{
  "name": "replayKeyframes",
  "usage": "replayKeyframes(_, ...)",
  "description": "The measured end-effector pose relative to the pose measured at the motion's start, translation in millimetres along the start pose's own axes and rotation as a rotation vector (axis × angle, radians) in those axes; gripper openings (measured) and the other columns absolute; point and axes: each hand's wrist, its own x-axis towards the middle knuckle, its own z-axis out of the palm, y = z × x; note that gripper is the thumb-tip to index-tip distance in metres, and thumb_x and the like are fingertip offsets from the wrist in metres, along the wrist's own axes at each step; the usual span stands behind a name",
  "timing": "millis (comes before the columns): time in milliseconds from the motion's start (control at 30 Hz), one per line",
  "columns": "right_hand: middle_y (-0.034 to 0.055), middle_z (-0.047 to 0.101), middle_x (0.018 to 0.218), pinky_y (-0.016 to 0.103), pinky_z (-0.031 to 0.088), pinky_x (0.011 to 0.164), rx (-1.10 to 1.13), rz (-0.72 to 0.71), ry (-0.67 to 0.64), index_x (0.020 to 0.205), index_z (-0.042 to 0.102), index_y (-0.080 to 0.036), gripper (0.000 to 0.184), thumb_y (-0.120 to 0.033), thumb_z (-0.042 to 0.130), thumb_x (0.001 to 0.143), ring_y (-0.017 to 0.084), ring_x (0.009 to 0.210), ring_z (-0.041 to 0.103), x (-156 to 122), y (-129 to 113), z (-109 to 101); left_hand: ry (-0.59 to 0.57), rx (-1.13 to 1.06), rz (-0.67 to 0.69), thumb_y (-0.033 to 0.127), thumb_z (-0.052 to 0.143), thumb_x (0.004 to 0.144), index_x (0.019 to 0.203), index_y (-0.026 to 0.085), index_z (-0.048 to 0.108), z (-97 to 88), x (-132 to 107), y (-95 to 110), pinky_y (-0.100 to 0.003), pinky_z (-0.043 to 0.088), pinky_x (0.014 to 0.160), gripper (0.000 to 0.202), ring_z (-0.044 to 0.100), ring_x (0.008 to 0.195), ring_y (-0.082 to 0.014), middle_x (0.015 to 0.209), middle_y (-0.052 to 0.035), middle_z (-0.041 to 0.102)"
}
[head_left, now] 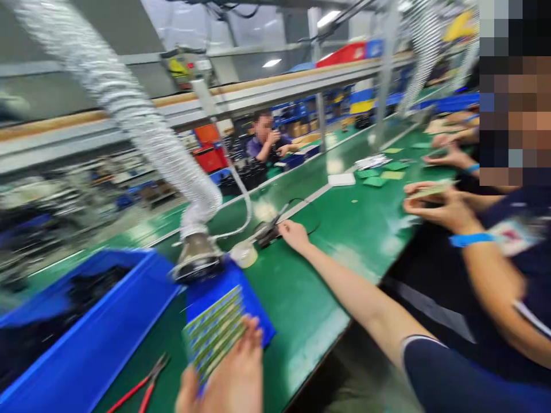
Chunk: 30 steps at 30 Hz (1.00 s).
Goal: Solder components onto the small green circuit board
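Observation:
My left hand is at the bottom middle, its thumb and fingers closed on a green and yellow panel of circuit boards, which lies over a blue pad. My right arm stretches far out across the green bench. My right hand has its fingers curled on the end of a dark corded tool, which rests by a round pale holder. The picture is smeared by motion.
A ribbed silver extraction hose ends in a hood just above the pad. A blue bin of dark parts stands at left, with red-handled pliers in front. At right a co-worker's hands hold a board. Another person sits across the bench.

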Motion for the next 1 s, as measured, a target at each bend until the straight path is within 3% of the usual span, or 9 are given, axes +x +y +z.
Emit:
replayKeyframes(67, 0.0046, 0.074, 0.076, 0.025, 0.038, 0.062, 0.048, -0.021, -0.003, 0.09, 0.074, -0.021, 0.029, -0.035, 0.049, 0.094, 0.018, 0.068, 0.063, 6, 11, 12, 0.042, -0.02, -0.038, 0.049, 0.05, 0.098, 0.112, 0.011, 0.067, 0.0, 11, 1, -0.047, 0.059, 0.086, 0.044, 0.066, 0.104, -0.0315, 0.112, -0.0202, 0.066)
replayKeyframes(133, 0.0054, 0.071, 0.07, 0.026, 0.036, 0.06, 0.072, -0.045, 0.005, 0.085, 0.073, -0.02, 0.032, -0.038, 0.048, 0.093, 0.018, 0.064, 0.061, 10, 20, 22, 0.022, -0.175, -0.253, 0.054, 0.052, 0.094, 0.112, 0.008, 0.065, 2.5, 23, -3, -0.044, 0.058, 0.085, 0.051, 0.066, 0.103, -0.0311, 0.109, -0.0205, 0.066)
replayKeyframes(233, 0.0051, 0.068, 0.064, 0.027, 0.034, 0.059, 0.072, -0.074, 0.031, 0.081, 0.072, -0.02, 0.035, -0.043, 0.048, 0.092, 0.018, 0.06, 0.058, 10, 27, 25, -0.002, -0.305, -0.344, 0.054, 0.056, 0.091, 0.111, 0.009, 0.063, 7.2, 35, -12, -0.04, 0.059, 0.082, 0.05, 0.067, 0.099, -0.0278, 0.105, -0.0177, 0.065)
replayKeyframes(467, 0.0035, 0.066, 0.063, 0.027, 0.034, 0.058, 0.05, -0.093, 0.047, 0.081, 0.07, -0.02, 0.034, -0.045, 0.048, 0.091, 0.017, 0.059, 0.058, 10, 30, 25, 0.01, -0.341, -0.347, 0.053, 0.058, 0.091, 0.116, 0.009, 0.061, 4.6, 45, -16, -0.037, 0.06, 0.081, 0.05, 0.068, 0.097, -0.0258, 0.105, -0.017, 0.065)
replayKeyframes(767, 0.0038, 0.064, 0.059, 0.027, 0.035, 0.058, 0.04, -0.11, 0.058, 0.078, 0.067, -0.02, 0.038, -0.048, 0.045, 0.091, 0.018, 0.058, 0.057, 8, 31, 23, 0.057, -0.269, -0.221, 0.049, 0.055, 0.093, 0.11, 0.01, 0.062, -1.9, 55, -21, -0.033, 0.061, 0.077, 0.043, 0.069, 0.092, -0.0233, 0.102, -0.0155, 0.065)
replayKeyframes(1000, 0.0051, 0.066, 0.061, 0.028, 0.035, 0.059, 0.028, -0.108, 0.064, 0.079, 0.069, -0.02, 0.039, -0.049, 0.046, 0.091, 0.018, 0.059, 0.057, 8, 31, 22, 0.069, -0.278, -0.239, 0.052, 0.053, 0.093, 0.111, 0.011, 0.062, -6.0, 60, -20, -0.034, 0.061, 0.076, 0.046, 0.069, 0.091, -0.023, 0.103, -0.0155, 0.065)
